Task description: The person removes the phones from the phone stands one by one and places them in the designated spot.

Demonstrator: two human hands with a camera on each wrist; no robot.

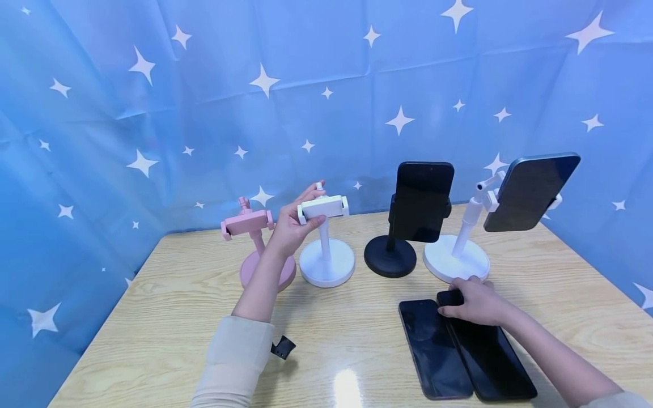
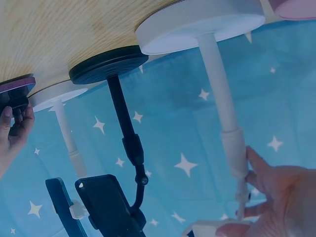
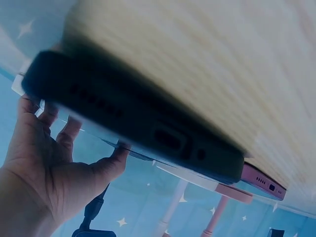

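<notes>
My left hand grips the clamp head of a white phone stand, its thumb on the front of the clamp and its fingers behind. This clamp holds no phone. At the right, my right hand holds the far end of a black phone lying on the table, thumb and fingers at its opposite sides. The phone's port end fills the right wrist view. Close along its left side lies a second dark phone.
A pink stand with a bare clamp stands left of the white one. Right of it, a black stand and another white stand each hold a phone. A small black piece lies beside my left sleeve. A blue star-patterned cloth hangs behind.
</notes>
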